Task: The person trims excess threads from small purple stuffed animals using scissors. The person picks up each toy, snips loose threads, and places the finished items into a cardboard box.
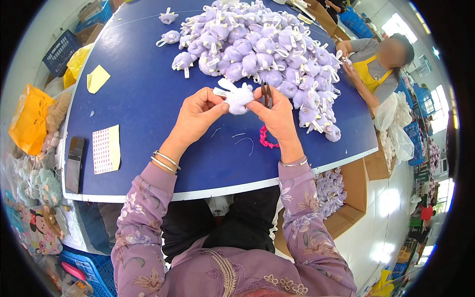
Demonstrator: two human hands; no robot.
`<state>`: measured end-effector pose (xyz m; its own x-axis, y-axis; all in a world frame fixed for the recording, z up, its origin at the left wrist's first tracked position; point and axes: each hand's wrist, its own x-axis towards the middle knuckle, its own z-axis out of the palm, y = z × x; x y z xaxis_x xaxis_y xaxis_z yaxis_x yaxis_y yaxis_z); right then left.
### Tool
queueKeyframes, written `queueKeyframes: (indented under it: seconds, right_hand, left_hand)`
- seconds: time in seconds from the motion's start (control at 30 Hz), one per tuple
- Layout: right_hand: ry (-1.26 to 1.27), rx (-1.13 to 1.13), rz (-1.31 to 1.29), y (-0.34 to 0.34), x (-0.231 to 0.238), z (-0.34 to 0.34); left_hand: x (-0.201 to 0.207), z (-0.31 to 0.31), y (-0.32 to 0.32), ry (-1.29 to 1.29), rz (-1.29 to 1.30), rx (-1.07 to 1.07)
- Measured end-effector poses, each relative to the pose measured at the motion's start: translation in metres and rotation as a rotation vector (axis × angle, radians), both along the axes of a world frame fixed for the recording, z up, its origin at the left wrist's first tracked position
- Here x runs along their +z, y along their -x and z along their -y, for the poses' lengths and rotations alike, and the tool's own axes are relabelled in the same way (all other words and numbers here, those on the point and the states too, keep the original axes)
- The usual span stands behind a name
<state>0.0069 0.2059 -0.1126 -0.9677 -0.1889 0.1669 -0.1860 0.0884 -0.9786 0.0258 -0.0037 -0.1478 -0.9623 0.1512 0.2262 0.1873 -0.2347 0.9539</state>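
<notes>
The person is holding a small fluffy toy [239, 101] up over the blue table [163, 109], with a big pile of purple toys [267, 49] sitting just past it. The left hand [198, 116] is pinching the toy's left side, thumb and finger together, close to a white tag [219, 92]. A white loop [228, 84] is sticking up from the toy there. The right hand [275, 116] is pressing its thumb on the toy's other side, and it is also keeping dark snips [267, 95] tucked in its fingers, blades pointing up. The blades are not touching the toy.

Some loose bits of thread [245, 140] are lying on the table near the hands. So it looks as if the person is checking the toy and maybe looking for stray threads to trim, but no thread end is showing clearly on the toy.

If a thread is poking out, the next move is calling for a firm left pinch and a careful turn of the snips, keeping the blades off the fluff, the loop and the fingers.
</notes>
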Motion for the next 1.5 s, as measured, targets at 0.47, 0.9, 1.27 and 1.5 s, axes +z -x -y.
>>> queueKeyframes:
  seconds: [0.47,0.9,1.27,1.5]
  right_hand:
    - [-0.392,-0.158,-0.337,-0.002,-0.012,0.01]
    - [-0.492,-0.127,-0.647,-0.012,-0.02,0.029]
    - [-0.097,0.061,0.004,0.005,-0.011,0.01]
    - [0.987,0.638,-0.368,0.003,0.051,-0.116]
  left_hand:
    - [0.001,-0.019,-0.003,-0.114,0.062,-0.002]
    - [-0.004,-0.019,-0.006,0.235,0.13,0.161]
    - [0.0,-0.019,-0.012,0.071,-0.045,-0.105]
    - [0.019,0.028,0.028,0.154,-0.078,0.308]
